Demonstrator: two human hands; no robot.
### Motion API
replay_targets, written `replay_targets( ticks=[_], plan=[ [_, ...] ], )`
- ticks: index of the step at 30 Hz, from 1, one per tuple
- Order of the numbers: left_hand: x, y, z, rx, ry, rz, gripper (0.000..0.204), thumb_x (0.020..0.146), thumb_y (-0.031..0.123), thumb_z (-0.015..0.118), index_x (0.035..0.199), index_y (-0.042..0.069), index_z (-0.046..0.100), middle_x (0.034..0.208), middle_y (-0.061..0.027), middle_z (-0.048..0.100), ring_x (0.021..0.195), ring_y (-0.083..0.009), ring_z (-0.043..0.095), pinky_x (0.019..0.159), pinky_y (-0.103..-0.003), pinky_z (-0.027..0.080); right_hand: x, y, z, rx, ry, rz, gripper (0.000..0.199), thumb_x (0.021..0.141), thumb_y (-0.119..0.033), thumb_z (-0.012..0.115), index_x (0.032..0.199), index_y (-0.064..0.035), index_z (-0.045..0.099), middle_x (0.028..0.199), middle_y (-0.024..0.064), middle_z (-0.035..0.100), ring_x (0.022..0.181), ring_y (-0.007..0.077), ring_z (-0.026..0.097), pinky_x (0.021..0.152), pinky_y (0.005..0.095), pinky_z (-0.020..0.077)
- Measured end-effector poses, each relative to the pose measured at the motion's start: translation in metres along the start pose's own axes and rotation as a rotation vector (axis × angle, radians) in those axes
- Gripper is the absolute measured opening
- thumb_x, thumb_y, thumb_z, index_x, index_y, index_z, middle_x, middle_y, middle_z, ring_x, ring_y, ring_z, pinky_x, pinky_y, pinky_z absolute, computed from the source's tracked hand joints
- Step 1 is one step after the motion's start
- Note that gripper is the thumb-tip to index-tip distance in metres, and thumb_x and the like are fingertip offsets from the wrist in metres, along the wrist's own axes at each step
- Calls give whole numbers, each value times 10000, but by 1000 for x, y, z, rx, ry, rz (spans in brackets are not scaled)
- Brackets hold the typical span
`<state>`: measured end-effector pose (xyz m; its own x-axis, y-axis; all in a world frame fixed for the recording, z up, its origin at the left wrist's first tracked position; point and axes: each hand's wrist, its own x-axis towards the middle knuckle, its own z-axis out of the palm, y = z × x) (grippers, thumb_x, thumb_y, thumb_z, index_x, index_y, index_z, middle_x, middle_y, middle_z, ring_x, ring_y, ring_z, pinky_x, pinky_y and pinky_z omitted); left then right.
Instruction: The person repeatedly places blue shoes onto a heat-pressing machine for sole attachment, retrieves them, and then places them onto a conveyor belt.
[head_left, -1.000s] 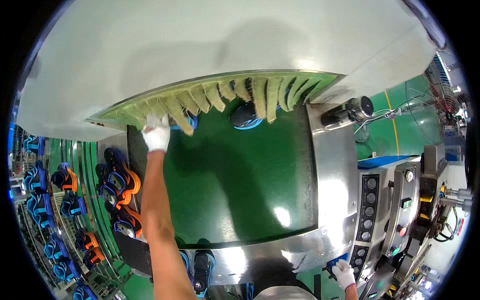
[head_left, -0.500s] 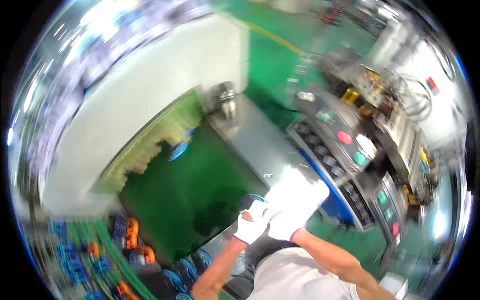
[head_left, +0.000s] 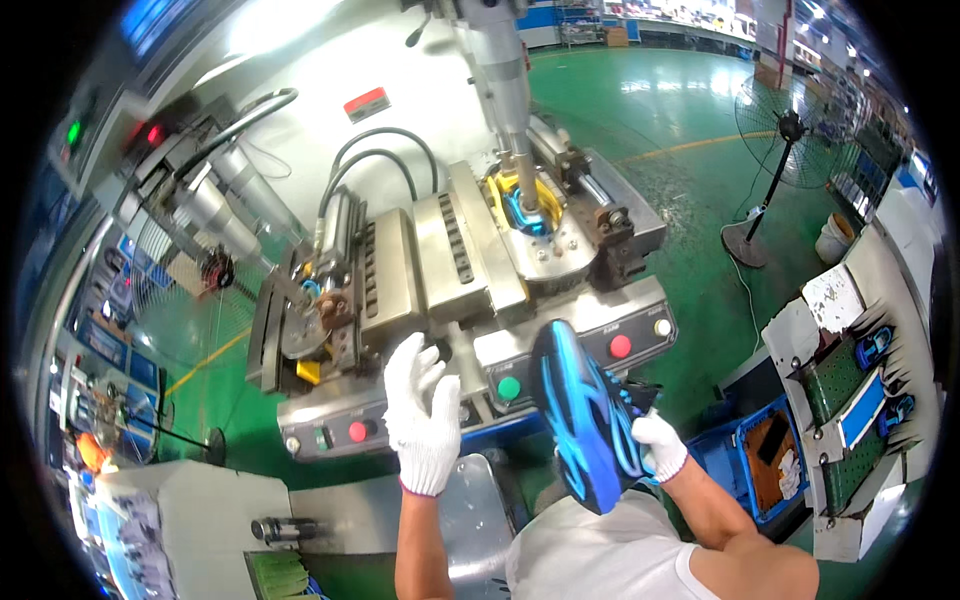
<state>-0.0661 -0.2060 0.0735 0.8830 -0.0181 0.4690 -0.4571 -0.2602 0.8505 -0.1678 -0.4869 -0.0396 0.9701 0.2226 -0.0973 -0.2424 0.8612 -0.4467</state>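
My right hand point(head_left: 660, 447), in a white glove, grips a blue and black shoe point(head_left: 582, 415) held sole-up in front of my chest. The shoe hangs just below the front panel of a steel press machine point(head_left: 440, 260). My left hand point(head_left: 422, 415), also in a white glove, is raised with fingers spread and holds nothing; it hovers before the machine's control panel, between a red button point(head_left: 357, 431) and a green button point(head_left: 509, 388). On the machine's yellow fixture point(head_left: 523, 203) under the vertical ram sits another blue shoe.
A second red button point(head_left: 620, 346) is on the right panel. A blue crate point(head_left: 765, 460) stands on the floor to my right, beside a conveyor point(head_left: 860, 385) carrying blue shoes. A pedestal fan point(head_left: 780, 130) stands on the green floor behind. A grey cabinet point(head_left: 180, 520) is at lower left.
My view has swung from the green conveyor under the hood to the press machine. My hands have parted: the right now holds the shoe, the left is lifted open.
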Motion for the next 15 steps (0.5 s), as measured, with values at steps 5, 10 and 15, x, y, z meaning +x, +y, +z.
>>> replay_targets(
  ticks=[5,10,15],
  plan=[
    [109,-69,127,187,-146,-61,519,1011,207,637,1458,-15,493,1408,-228,598,1281,-312,616,1088,-402,484,-1,-44,-94,-56,78,-283,763,826,-65,759,1506,25,425,1390,200,618,1234,332,654,1057,485,555],
    [194,-140,204,311,-111,-323,634,977,324,654,1458,-53,486,1424,-267,588,1322,-372,576,1135,-410,428,4,-84,-53,-93,457,-302,737,805,-122,769,1453,80,483,1312,203,670,1177,335,689,1031,486,573],
    [225,-201,289,437,-144,-353,695,946,356,663,1477,-45,463,1444,-282,566,1348,-416,545,1148,-452,409,-2,-114,-38,-73,456,-451,780,792,-53,714,1499,81,411,1356,215,640,1201,336,678,1032,496,572]
  ],
)
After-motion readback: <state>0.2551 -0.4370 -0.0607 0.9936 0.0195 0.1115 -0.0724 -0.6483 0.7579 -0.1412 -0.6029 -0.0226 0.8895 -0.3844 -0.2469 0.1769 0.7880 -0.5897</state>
